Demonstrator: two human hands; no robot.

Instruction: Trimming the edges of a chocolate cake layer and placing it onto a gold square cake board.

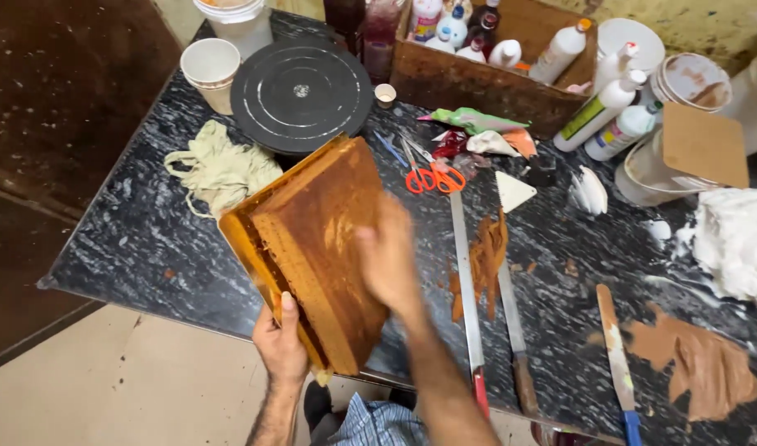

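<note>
**Cake slab on tilted board — both hands on it**

- My left hand (281,345): grips lower edge of orange board (245,239), thumb hooked over the near rim, other fingers hidden underneath. Holds board tipped steeply, prob. so slab can slide or turn off.
- My right hand (388,258): flat vs. top face of cake slab (322,248), fingers look together, blurred so can't tell exactly. Palm braces slab so it doesn't slip.
- Cake slab: square, thick, brown crust, lighter spongy side; sits on board, between my two hands.
- Just right of right fingers: two long knives (468,289), blades smeared, brown crust trimmings (487,256) heaped betw. them.
- Further right: palette knife (616,355), blue handle; more trimmings, white cream mound (738,239).
- Beyond fingertips: orange scissors (432,177), white scraper (512,190), cloth rag (222,169).
- Farthest: black turntable (301,92), paper cups (211,70), wooden crate (486,78) w/ bottles.
- All on black marble table (131,239).
</note>
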